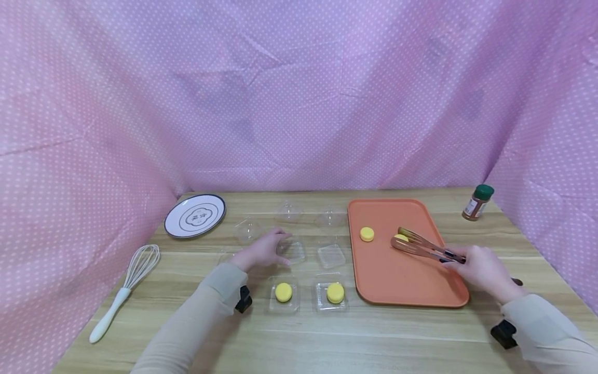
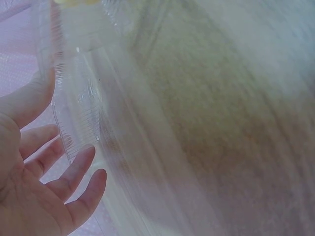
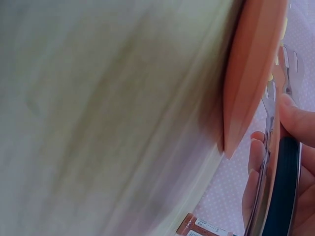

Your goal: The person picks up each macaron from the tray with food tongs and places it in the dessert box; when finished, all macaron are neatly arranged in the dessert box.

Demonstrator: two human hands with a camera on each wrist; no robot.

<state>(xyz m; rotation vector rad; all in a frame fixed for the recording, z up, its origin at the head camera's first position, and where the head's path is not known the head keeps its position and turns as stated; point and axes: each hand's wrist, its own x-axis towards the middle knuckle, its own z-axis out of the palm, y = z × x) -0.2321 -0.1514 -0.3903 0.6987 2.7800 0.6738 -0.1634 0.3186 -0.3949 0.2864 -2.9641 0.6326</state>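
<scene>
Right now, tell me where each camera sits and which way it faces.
Head: above the table, looking forward and down; both hands and sleeves show.
Left wrist: beside the left hand, facing a clear container; palm and fingers show.
Right wrist: beside the right hand, facing the orange tray; fingers hold tongs.
Shared: head and right wrist both show tray and tongs.

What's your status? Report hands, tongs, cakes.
Right hand grips tongs, closed on yellow cake over orange tray. Left hand rests on clear container. Nothing in the way.
</scene>
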